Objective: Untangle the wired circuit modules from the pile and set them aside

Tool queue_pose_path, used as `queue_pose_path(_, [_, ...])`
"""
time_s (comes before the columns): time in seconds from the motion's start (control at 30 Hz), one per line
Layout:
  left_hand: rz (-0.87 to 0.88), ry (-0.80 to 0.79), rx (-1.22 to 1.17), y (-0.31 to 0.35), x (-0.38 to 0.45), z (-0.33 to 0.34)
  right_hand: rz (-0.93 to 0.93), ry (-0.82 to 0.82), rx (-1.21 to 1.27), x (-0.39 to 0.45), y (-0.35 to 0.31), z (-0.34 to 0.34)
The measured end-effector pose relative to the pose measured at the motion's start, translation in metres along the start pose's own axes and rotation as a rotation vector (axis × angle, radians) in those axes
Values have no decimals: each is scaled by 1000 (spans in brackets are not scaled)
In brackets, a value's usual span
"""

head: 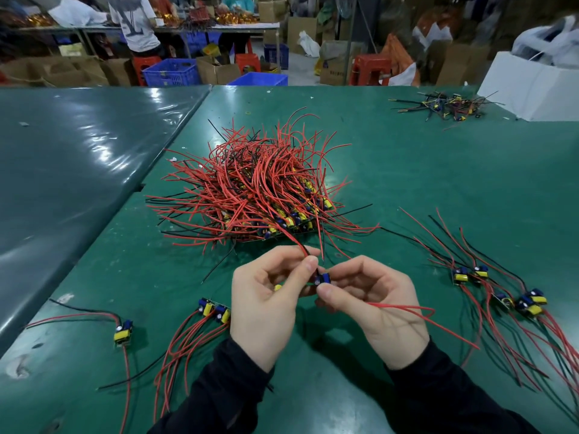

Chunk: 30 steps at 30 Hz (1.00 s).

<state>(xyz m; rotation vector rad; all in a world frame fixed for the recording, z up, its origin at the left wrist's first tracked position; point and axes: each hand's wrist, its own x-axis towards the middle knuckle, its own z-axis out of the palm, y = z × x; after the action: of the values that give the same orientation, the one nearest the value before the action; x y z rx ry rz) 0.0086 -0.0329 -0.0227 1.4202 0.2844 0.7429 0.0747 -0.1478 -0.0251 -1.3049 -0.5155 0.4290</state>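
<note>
**Most of the pile still tangled; a handful of modules freed**

Far out to the left of the grip, one module (123,332) lies alone on the green mat (438,183), its red and black leads trailing away. Closer in, just left of the left wrist, a pair of modules (215,310) sits side by side with their red wires fanned toward the person.

At the centre, the left hand (266,305) pinches a red wire (301,245) between thumb and fingertips, and that wire runs up into the heap. The right hand (372,305) grips a held module (323,278) by thumb and forefinger, with a loop of red lead (407,308) hanging off to its right. Both hands are closed on the work and nearly touching; a speck of yellow under the left fingers may be a second part, but that cannot be told.

Directly beyond the grip rises the main pile (257,189), a dense mound of red and black wire with far too many modules to count.

To the right of the grip lies the set-aside group (501,292), about five or six modules in overlapping wires; the exact count is unclear. Far beyond, at upper right, a small scrap cluster (445,106) rests beside a white box (532,86).

By this showing roughly nine modules are freed, one is in hand, and the great bulk remains.
</note>
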Motion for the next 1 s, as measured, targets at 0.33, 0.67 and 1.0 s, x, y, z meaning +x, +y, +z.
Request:
queue_pose_path(0.33, [87,68,118,-2,-1,2,16,-23,-26,-1,3,0])
queue_pose_path(0.67, [-226,18,-110,0,6,-1,17,-6,5,2,2,-3])
queue_pose_path(1.0, [-304,63,-133,6,8,-5,8,-61,-23,-1,4,0])
